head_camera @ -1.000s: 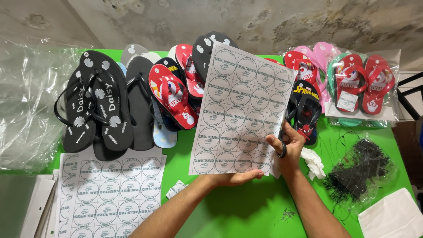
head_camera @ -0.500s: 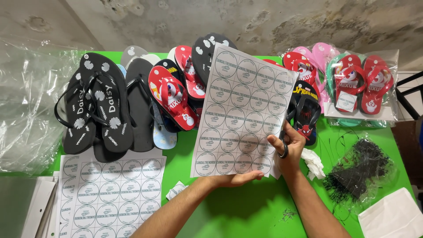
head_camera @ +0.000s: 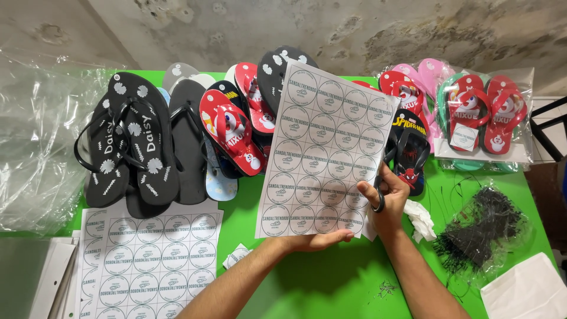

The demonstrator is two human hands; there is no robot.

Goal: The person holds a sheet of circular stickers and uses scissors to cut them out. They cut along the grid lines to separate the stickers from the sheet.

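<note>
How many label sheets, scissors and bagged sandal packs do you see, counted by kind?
Label sheets: 2, one held up, one on the table
Scissors: 1, in the right hand
Bagged sandal packs: 1
Total: 4

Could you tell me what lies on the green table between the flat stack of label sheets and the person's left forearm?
In the head view, only a small cut paper scrap lies on the green table between them.
</note>
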